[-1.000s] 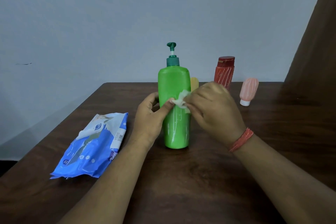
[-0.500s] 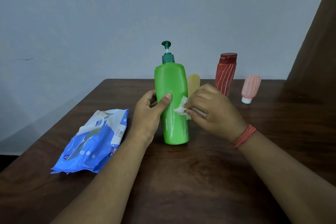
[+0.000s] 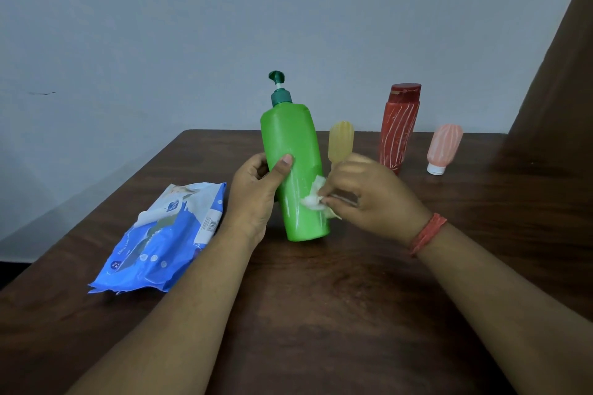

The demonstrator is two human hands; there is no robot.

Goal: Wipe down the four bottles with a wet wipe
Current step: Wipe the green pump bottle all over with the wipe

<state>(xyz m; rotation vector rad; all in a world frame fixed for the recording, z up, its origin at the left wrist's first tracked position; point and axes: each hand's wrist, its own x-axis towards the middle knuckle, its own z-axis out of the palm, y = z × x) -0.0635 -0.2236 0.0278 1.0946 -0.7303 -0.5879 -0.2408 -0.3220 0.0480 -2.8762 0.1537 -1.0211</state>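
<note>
One wet wipe (image 3: 313,199) is pinched in the fingers (image 3: 332,200) of the right hand (image 3: 369,199) and pressed against one green pump bottle (image 3: 293,170), which is gripped by the left hand (image 3: 256,189) and tilted on the worktop (image 3: 321,298). Three bottles are stood behind: one yellow bottle (image 3: 340,141), one red bottle (image 3: 398,128), one pink bottle (image 3: 444,146). One wipes pack (image 3: 167,234) is laid at left.

Green pump bottle (image 3: 293,170): smooth glossy plastic, streaky sheen. Table (image 3: 321,298): dark wood grain, low sheen. Wipes pack (image 3: 167,234): crinkled glossy film. Red bottle (image 3: 399,128), pink bottle (image 3: 444,146): ribbed plastic.
</note>
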